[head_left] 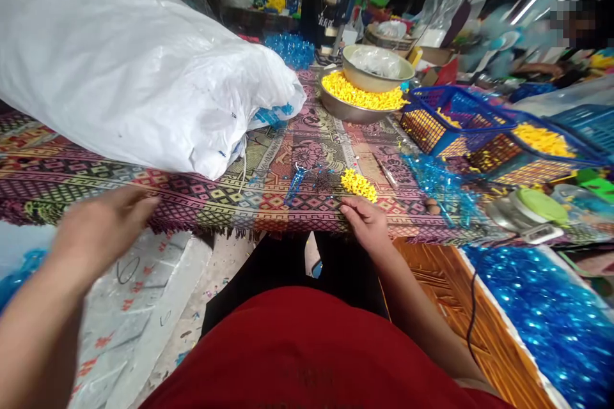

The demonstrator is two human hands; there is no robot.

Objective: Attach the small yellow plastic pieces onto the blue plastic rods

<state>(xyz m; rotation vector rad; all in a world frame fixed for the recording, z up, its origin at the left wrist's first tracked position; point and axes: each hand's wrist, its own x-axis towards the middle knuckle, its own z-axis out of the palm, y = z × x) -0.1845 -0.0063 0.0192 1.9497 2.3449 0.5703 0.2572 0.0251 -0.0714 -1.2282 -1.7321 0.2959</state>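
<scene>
My left hand (103,230) hangs over the table's front edge, below a large white plastic sack (144,70). It is smeared by motion, and I cannot make out anything in it. At the edge of the patterned cloth (283,217), my right hand (368,222) has its thumb and fingers pressed together; whatever they may hold is too small to name. Just beyond that hand lies a small heap of yellow plastic pieces (359,185). To its left are tiny dark bits (326,177) and a few clear blue plastic pieces (296,184).
A metal basin (352,112) of yellow pieces has a bowl (378,67) resting in it. Blue baskets (455,124) stand at the right, beside loose blue pieces (441,179) and a small scale (532,211). Blue pieces (547,313) fill a container below. People are at the back.
</scene>
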